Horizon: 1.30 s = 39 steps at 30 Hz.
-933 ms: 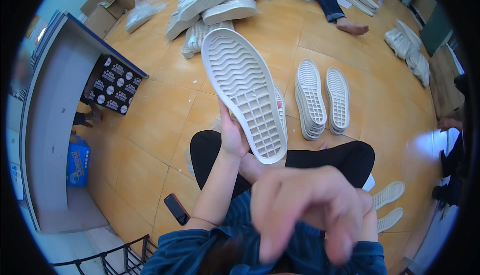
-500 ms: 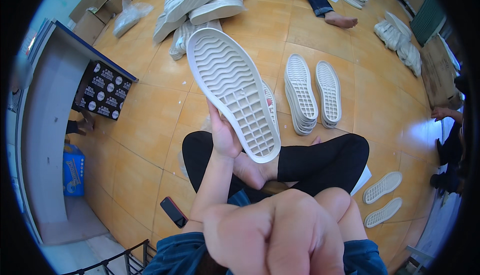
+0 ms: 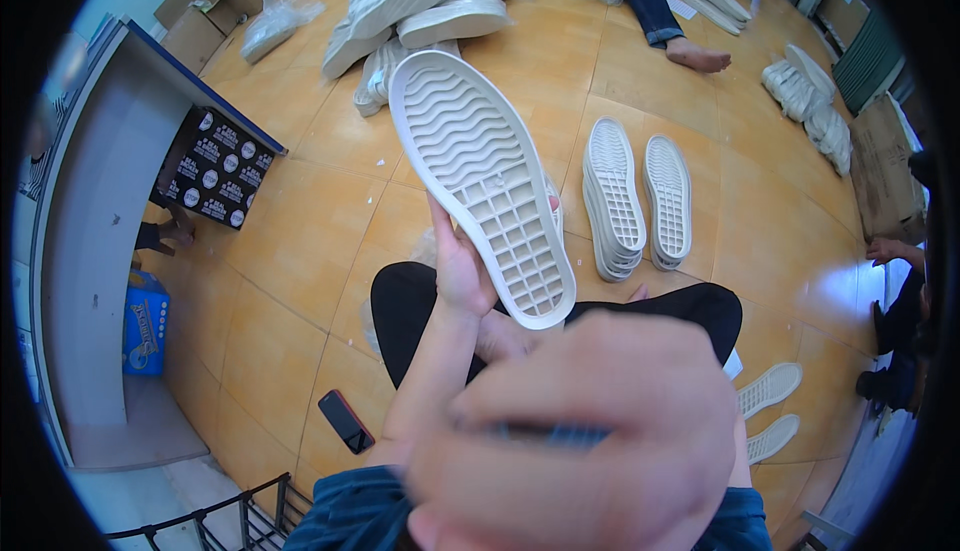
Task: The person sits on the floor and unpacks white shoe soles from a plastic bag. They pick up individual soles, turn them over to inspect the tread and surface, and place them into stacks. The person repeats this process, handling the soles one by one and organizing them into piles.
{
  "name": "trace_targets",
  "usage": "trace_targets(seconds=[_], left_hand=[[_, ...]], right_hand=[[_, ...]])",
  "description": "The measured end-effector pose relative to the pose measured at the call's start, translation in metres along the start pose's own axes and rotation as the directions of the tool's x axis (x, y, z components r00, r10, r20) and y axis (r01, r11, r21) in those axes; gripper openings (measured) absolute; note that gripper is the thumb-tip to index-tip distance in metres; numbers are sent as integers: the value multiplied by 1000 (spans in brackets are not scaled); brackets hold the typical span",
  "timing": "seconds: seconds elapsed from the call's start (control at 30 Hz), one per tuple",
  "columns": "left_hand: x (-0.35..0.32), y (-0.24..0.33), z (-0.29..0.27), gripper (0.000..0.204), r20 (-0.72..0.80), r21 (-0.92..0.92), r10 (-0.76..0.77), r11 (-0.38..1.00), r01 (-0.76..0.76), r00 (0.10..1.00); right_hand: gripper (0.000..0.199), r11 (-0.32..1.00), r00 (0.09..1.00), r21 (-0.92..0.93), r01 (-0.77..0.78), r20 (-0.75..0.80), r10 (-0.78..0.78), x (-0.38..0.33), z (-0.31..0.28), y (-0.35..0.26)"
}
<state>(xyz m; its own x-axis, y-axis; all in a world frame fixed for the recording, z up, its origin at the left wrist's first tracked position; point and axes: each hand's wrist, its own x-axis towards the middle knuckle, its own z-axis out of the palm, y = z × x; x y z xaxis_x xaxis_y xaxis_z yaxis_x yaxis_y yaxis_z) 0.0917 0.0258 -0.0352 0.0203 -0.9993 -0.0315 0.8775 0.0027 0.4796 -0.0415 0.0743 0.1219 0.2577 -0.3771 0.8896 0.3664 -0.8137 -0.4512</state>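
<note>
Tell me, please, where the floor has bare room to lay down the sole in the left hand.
Bare tiles lie between the black patterned box and the left hand holding the raised sole; more beyond the two sole stacks. It is crowded at the bagged sole heap and the right-edge piles.

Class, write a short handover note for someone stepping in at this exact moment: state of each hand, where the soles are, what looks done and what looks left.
Left hand: grips a white shoe sole at its heel end, tread side up, raised over the lap.
Right hand: close to the camera, blurred, curled; whether it holds anything cannot be told.
Soles: two neat stacks on the floor ahead; a loose heap further off, some in clear bags; two single soles on the right.
Phone lies on the floor to the left.
Done, apparently: the two stacks. Left, apparently: the sole in hand and the heap.
</note>
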Motion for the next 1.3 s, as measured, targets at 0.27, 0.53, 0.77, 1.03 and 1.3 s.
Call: trace_targets(seconds=[0.27, 0.53, 0.77, 1.03, 1.3], left_hand=[[3, 2, 1, 92, 46, 54, -25, 998, 22, 999], [7, 10, 1, 85, 24, 97, 40, 994, -42, 999], [24, 25, -3, 84, -42, 230, 279, 937, -263, 959], [43, 28, -6, 88, -157, 132, 492, 870, -475, 857], [36, 40, 2, 105, -258, -44, 430, 889, -455, 865]], right_hand=[[21, 850, 983, 499, -170, 20, 185, -37, -14, -11], [21, 760, 764, -152, -631, -287, 577, -137, -107, 26], [44, -290, 169, -508, -811, -679, 714, -270, -214, -37], [90, -422, -667, -739, -525, 49, 743, -373, -161, -87], [82, -292, -851, -857, -424, 265, 454, -370, -144, -72]])
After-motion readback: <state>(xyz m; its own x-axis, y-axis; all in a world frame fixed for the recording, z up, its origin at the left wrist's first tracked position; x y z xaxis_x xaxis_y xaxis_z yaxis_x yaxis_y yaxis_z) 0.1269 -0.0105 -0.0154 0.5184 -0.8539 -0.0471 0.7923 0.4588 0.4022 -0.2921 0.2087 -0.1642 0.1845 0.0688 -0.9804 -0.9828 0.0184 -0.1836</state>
